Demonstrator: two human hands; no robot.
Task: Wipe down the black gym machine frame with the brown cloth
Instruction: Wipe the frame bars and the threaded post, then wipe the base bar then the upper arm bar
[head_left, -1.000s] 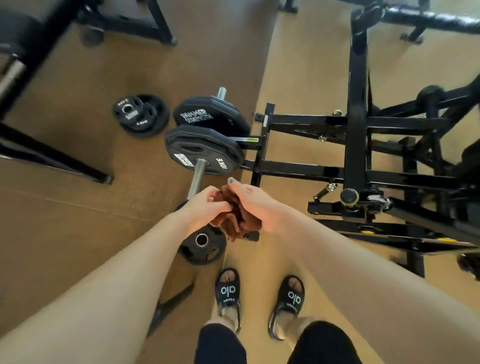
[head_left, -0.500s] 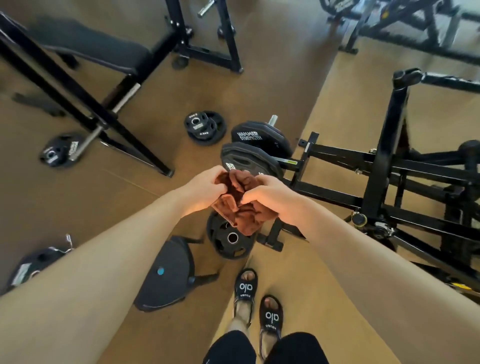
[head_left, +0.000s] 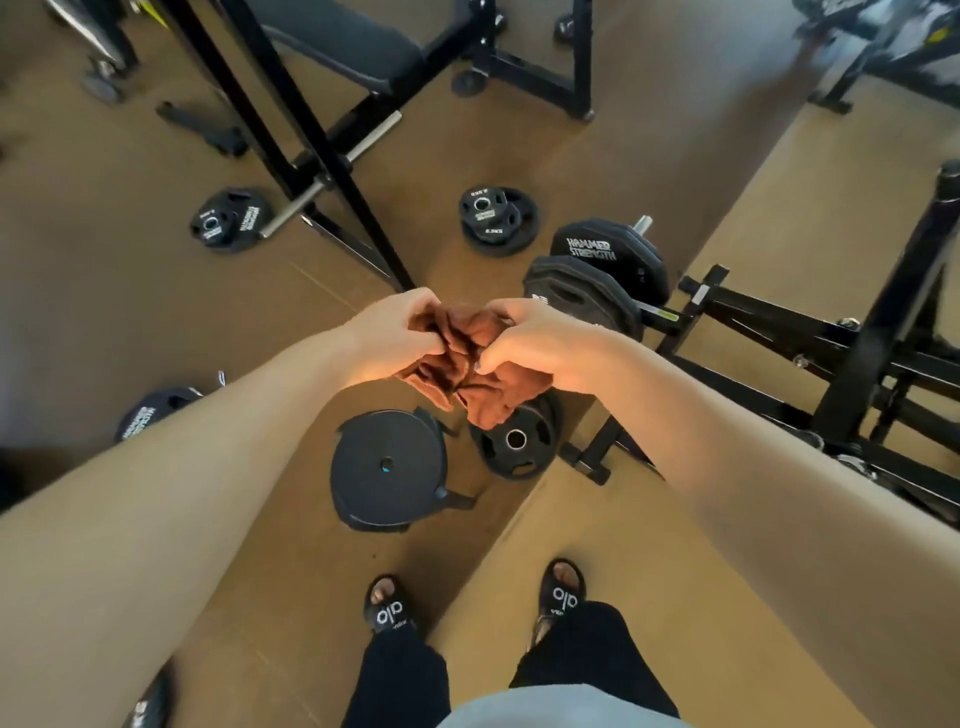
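Head view: both hands' fingers clutch the bunched, creased brown cloth (head_left: 462, 364) between them.

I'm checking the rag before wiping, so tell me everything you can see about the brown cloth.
The brown cloth looks like soft terry fabric in a rusty brown, bunched into folds rather than spread flat. It is held in the air above the floor, gripped by both hands: the left hand holds its left side, the right hand its right. A loose end hangs down over a black weight plate lying below.
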